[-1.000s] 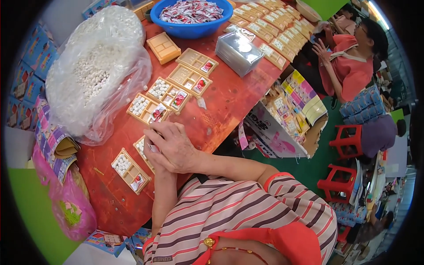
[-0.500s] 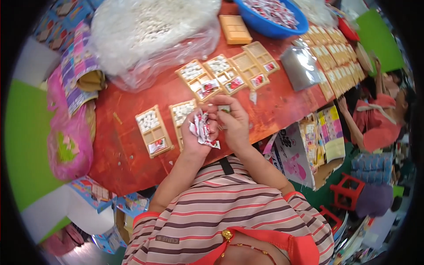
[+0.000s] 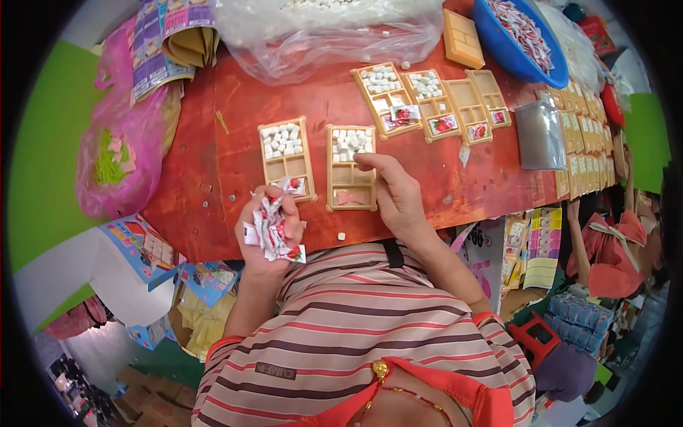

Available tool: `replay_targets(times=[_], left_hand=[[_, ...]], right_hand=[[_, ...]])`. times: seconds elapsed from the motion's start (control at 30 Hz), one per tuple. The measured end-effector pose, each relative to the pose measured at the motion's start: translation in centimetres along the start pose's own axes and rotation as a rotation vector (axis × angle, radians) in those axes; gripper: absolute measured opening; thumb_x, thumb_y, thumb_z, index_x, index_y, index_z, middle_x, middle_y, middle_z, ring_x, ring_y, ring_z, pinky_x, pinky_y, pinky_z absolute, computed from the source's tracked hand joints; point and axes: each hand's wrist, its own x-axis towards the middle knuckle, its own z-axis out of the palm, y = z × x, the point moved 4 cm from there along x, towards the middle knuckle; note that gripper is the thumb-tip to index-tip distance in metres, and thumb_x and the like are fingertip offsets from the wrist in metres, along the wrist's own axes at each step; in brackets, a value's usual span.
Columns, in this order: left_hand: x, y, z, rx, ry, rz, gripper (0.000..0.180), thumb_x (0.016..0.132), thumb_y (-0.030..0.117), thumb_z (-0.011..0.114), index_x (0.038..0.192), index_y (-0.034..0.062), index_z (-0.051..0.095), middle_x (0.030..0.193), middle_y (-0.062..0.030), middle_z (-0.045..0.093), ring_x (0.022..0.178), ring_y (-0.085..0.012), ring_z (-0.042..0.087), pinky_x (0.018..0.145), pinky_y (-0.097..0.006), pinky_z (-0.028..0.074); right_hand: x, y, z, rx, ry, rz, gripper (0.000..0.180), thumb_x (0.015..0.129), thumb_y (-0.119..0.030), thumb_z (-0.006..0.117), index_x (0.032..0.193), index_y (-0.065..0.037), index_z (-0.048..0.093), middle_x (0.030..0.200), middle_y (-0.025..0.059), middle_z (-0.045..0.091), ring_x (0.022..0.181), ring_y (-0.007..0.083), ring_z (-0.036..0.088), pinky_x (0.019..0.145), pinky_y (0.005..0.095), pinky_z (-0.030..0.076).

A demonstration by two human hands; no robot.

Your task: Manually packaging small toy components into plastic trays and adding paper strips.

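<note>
My left hand [image 3: 267, 228] is closed around a bunch of small red-and-white sachets [image 3: 274, 226] at the near edge of the red table [image 3: 206, 164]. My right hand [image 3: 395, 196] rests on a tan compartment tray [image 3: 350, 169], fingertips at the white pellets in its top section. Another tan tray [image 3: 286, 148] with white pellets and one sachet lies just left of it, by my left hand.
Further trays [image 3: 427, 99] with pellets and sachets lie farther back. A clear bag of white pellets [image 3: 334, 32], a blue bowl of sachets [image 3: 523, 35], a silver bag [image 3: 539, 135] and a row of filled trays [image 3: 580, 142] sit behind and right. A pink bag [image 3: 117, 153] hangs left. Another person [image 3: 612, 242] sits at right.
The camera has tilted and shifted, so the table now lies higher in view. My hands have parted: the left keeps the sachets, the right has gone onto the tray.
</note>
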Motion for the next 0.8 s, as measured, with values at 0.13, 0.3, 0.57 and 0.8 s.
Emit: replay_targets(times=[0.13, 0.3, 0.57, 0.8], left_hand=[[0.1, 1.0, -0.8, -0.013, -0.08, 0.079, 0.03, 0.101, 0.026, 0.039, 0.106, 0.0019, 0.057, 0.086, -0.0179, 0.061, 0.056, -0.0218, 0.057, 0.041, -0.032, 0.043], [0.4, 1.1, -1.6, -0.009, -0.077, 0.092, 0.034, 0.102, 0.027, 0.036, 0.107, 0.0005, 0.056, 0.085, -0.0174, 0.061, 0.056, -0.0209, 0.057, 0.041, -0.031, 0.044], [1.0, 1.3, -2.2, 0.017, -0.079, 0.095, 0.032, 0.102, 0.027, 0.038, 0.106, 0.0008, 0.056, 0.085, -0.0165, 0.061, 0.056, -0.0208, 0.058, 0.041, -0.031, 0.044], [0.7, -1.3, -1.6, 0.004, -0.022, -0.059, 0.029, 0.098, 0.029, 0.044, 0.102, 0.0043, 0.058, 0.082, -0.0145, 0.061, 0.054, -0.0199, 0.058, 0.04, -0.029, 0.043]], right_hand=[[0.6, -1.1, 1.6, -0.137, -0.117, -0.136, 0.046, 0.083, 0.013, 0.049, 0.126, -0.001, 0.054, 0.118, 0.0165, 0.059, 0.109, 0.0283, 0.057, 0.094, 0.0365, 0.046], [0.1, -1.7, 2.3, -0.303, -0.224, -0.244, 0.047, 0.08, 0.006, 0.059, 0.125, -0.003, 0.054, 0.122, 0.0168, 0.057, 0.111, 0.0349, 0.054, 0.096, 0.041, 0.042], [-1.1, -1.1, 0.1, -0.546, -0.088, -0.213, 0.031, 0.075, -0.004, 0.068, 0.105, -0.005, 0.062, 0.11, 0.0112, 0.059, 0.101, 0.0284, 0.056, 0.089, 0.04, 0.039], [-1.8, -1.3, 2.0, -0.806, -0.185, -0.359, 0.024, 0.077, -0.008, 0.068, 0.101, -0.008, 0.063, 0.097, 0.0063, 0.055, 0.092, 0.0232, 0.056, 0.091, 0.0426, 0.037]])
